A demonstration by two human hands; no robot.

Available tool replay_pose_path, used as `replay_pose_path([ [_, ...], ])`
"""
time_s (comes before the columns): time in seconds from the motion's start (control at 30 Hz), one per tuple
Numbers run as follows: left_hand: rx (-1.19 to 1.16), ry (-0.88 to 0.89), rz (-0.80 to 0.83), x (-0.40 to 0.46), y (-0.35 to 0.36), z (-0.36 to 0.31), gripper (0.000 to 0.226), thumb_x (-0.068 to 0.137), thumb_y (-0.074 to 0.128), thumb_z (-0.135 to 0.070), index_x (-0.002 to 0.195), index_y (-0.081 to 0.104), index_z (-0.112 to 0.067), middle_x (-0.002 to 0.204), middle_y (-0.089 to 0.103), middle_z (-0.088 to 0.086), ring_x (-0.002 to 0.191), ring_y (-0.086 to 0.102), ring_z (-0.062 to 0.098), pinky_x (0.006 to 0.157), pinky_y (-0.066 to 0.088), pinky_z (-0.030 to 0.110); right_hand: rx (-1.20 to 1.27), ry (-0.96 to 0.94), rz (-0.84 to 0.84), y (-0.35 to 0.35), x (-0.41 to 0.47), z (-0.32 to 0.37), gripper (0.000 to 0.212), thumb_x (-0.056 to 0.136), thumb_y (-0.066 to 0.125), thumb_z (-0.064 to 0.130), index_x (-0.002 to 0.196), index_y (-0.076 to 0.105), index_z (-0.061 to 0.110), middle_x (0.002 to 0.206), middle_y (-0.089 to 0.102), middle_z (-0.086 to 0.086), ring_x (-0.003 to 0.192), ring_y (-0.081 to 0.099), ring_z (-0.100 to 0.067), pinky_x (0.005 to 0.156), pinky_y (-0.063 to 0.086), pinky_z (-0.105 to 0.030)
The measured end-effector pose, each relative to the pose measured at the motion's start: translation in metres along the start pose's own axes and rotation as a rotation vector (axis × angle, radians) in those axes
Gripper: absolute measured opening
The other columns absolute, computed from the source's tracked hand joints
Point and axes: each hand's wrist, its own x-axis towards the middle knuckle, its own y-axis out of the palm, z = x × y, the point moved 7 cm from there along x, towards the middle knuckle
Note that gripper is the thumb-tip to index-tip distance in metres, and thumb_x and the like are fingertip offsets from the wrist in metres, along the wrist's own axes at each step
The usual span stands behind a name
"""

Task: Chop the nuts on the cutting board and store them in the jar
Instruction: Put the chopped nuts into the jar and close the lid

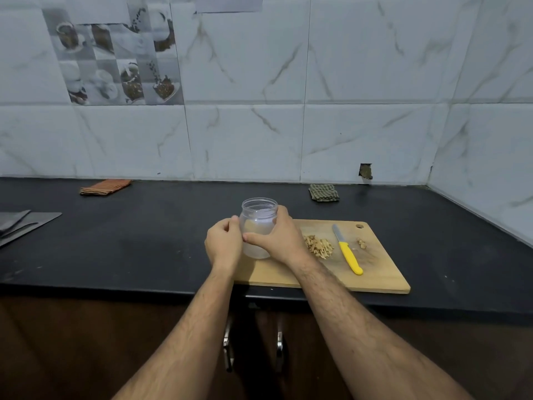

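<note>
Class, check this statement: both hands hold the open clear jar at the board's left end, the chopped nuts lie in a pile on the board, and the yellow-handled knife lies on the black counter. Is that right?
One detail is wrong. The knife lies on the board, right of the nuts, not on the counter. The head view shows it. The rest stands: left hand and right hand hold the open jar.

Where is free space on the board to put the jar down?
The near strip of the cutting board in front of the chopped nuts is bare, so is its near right corner beyond the knife. Crowded: the middle, between nuts, knife and the small nut pile.
</note>
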Motion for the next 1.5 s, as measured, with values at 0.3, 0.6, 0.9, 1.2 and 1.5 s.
replay_pose_path([
  [0.3, -0.151, -0.005, -0.180, -0.023, -0.018, 0.014, 0.021, 0.094, 0.055, -0.026, 0.100, 0.074, -0.017, 0.096, 0.073, -0.004, 0.093, 0.068, 0.018, 0.088, 0.053, 0.036, 0.032, 0.091, 0.124, -0.032, -0.002, -0.012, 0.120, 0.070, 0.080, 0.059, 0.157, 0.013, 0.012, 0.157, 0.031, -0.010, 0.143, 0.033, -0.020, 0.112, 0.034, -0.036],
  [0.6, -0.025, 0.252, -0.009, -0.097, 0.017, -0.036, 0.015, 0.093, 0.062, -0.020, 0.094, 0.077, -0.017, 0.083, 0.073, -0.006, 0.077, 0.065, 0.009, 0.071, 0.047, 0.025, -0.210, 0.129, -0.107, -0.101, 0.010, -0.036, 0.020, 0.091, 0.058, 0.014, 0.110, 0.064, 0.014, 0.115, 0.065, -0.003, 0.104, 0.058, -0.019, 0.080, 0.040, -0.025],
  [0.9, 0.835, 0.269, 0.466, -0.102, 0.113, -0.052, 0.036, 0.088, 0.059, -0.008, 0.123, 0.055, -0.004, 0.126, 0.059, 0.014, 0.117, 0.057, 0.029, 0.090, 0.048, 0.035, -0.588, 0.255, 0.171, -0.093, 0.018, -0.050, 0.027, 0.088, 0.046, -0.002, 0.102, 0.067, 0.005, 0.103, 0.068, -0.011, 0.093, 0.064, -0.028, 0.077, 0.056, -0.035],
  [1.2, 0.985, 0.146, 0.527, -0.079, 0.130, -0.041, 0.039, 0.074, 0.073, -0.013, 0.112, 0.066, -0.006, 0.121, 0.062, 0.012, 0.112, 0.062, 0.025, 0.085, 0.054, 0.034, -0.725, 0.280, 0.228, -0.082, 0.024, -0.052, 0.021, 0.090, 0.047, 0.000, 0.072, 0.050, 0.010, 0.074, 0.054, -0.005, 0.068, 0.054, -0.023, 0.060, 0.043, -0.031],
  [1.5, 0.878, 0.208, 0.445, -0.074, 0.127, -0.044, 0.024, 0.087, 0.059, -0.004, 0.110, 0.066, -0.006, 0.118, 0.065, 0.011, 0.109, 0.063, 0.028, 0.084, 0.052, 0.034, -0.545, 0.385, 0.258, -0.091, 0.029, -0.062, 0.024, 0.092, 0.043, -0.002, 0.072, 0.054, 0.003, 0.073, 0.061, -0.014, 0.066, 0.065, -0.029, 0.064, 0.058, -0.036],
])
